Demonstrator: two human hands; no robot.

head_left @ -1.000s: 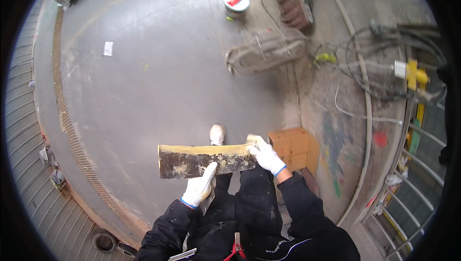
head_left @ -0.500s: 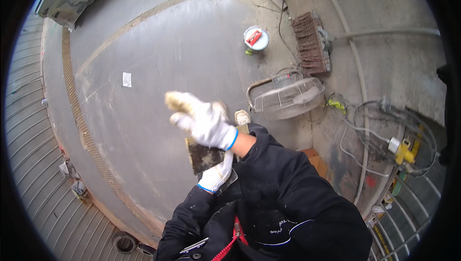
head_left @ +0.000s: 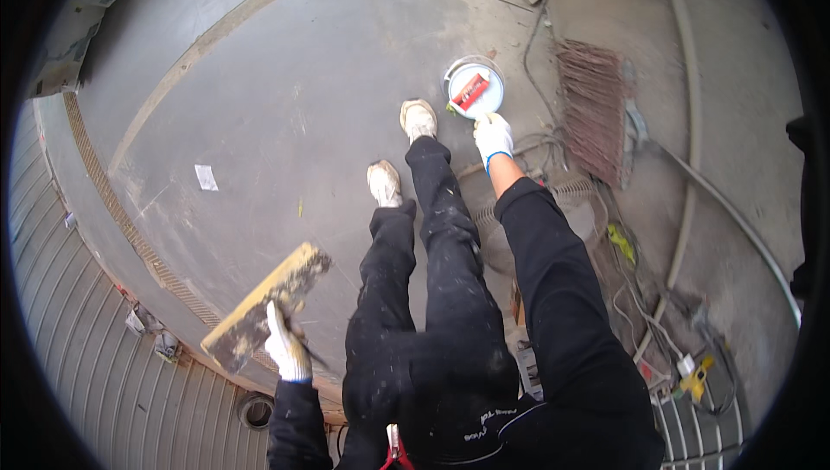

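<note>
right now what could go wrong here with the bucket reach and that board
1. The right hand stretches far out to the white bucket while standing; leaning that far could upset balance.
2. Cables and a fan guard lie right beside the feet; a step back may catch them.
3. The left hand grips the dirty wooden board alone at one end, so it may tip or slip.

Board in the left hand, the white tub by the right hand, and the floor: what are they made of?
Board: looks like wood, a yellowish raw face with dark grime caked at one end; it might be a float.
Tub: probably plastic, smooth white and round, with a red tool lying inside.
Floor: seemingly concrete or metal plate, matte grey, scuffed and dusty.
</note>
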